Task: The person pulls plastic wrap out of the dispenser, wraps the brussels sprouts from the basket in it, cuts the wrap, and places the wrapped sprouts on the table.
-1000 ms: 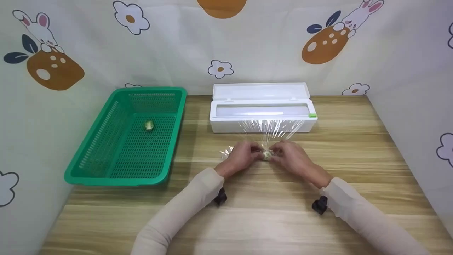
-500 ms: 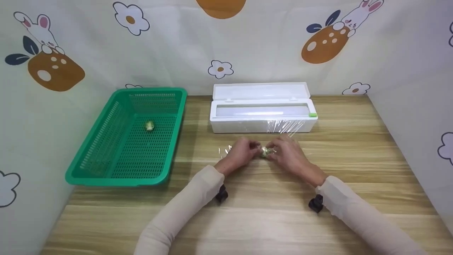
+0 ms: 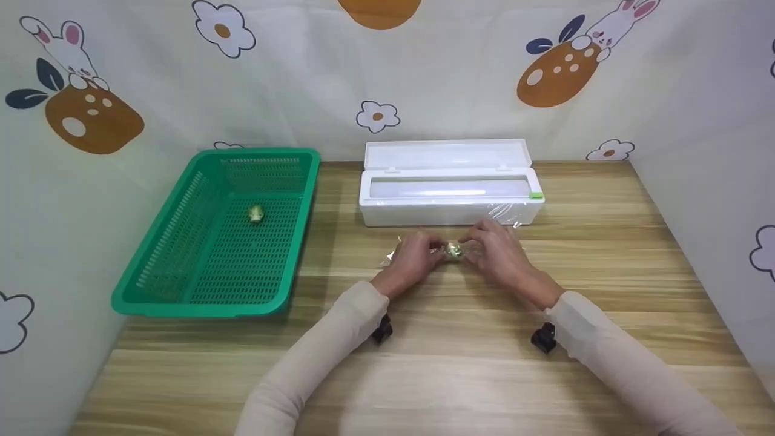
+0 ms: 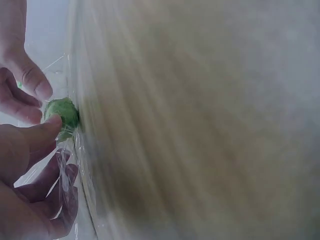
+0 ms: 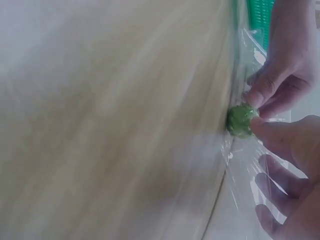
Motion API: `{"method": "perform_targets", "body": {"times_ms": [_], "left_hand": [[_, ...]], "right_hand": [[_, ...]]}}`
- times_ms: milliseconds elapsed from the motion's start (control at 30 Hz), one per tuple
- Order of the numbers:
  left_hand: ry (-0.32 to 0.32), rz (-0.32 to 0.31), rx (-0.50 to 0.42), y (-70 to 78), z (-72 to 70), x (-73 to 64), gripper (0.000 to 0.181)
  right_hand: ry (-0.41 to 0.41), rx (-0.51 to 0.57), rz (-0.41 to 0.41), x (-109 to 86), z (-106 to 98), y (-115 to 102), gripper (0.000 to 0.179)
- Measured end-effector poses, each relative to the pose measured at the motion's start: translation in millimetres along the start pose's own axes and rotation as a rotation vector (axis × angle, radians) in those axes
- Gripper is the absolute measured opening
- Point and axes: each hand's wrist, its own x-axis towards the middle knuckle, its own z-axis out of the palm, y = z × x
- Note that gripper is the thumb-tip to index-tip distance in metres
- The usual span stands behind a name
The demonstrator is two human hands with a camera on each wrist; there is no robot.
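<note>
A small green Brussels sprout [image 3: 454, 250] in clear cling film [image 5: 245, 50] lies between my two hands, low over the table. My left hand [image 3: 416, 255] holds the sprout from the left, its thumb on the green leaves in the left wrist view. From the other side my right hand [image 3: 499, 257] grips it, the thumb at its edge in the right wrist view. Loose film spreads over the other fingers of both hands. Behind them stands a white cling film box [image 3: 424, 214], lid up, its roll visible. Some crinkled film clings to the box's front right.
To the left, a green plastic basket [image 3: 289, 254] holds another Brussels sprout [image 3: 255, 214]. Wood-patterned table [image 3: 448, 381] lies in front of the hands. A printed curtain [image 3: 448, 72] closes off the back and sides.
The film stretched from the box towards the hands has drawn away, leaving a small crinkled patch at the front right. Both hands have shifted slightly towards the box with the sprout.
</note>
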Motion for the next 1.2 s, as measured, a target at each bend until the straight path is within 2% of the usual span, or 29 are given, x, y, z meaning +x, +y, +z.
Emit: {"method": "perform_targets", "body": {"times_ms": [300, 467, 567, 800, 1033, 1200], "left_hand": [[-0.025, -0.009, -0.018, 0.6, -4.0, 5.7, 0.016], [-0.037, -0.056, -0.03, -0.8, -2.1, 8.3, 0.021], [-0.029, -0.068, -0.026, -3.3, -0.5, 10.9, 0.021], [0.004, -0.037, -0.05, -6.0, -1.4, 15.6, 0.017], [-0.008, -0.086, -0.065, -3.2, -1.3, 19.6, 0.024], [-0.001, -0.084, -0.064, -4.8, 0.6, 22.9, 0.018]], "right_hand": [[-0.061, 0.013, 0.029, 5.5, 3.5, 3.4, 0.028], [-0.074, 0.026, 0.044, 9.4, 3.8, 5.9, 0.025], [-0.057, 0.028, 0.039, 11.5, 4.7, 6.8, 0.027], [-0.012, 0.024, 0.036, 15.9, 9.6, 7.0, 0.03], [0.018, 0.014, 0.021, 19.9, 14.6, 12.3, 0.029], [0.052, 0.028, 0.019, 21.2, 15.0, 13.6, 0.029]]}}
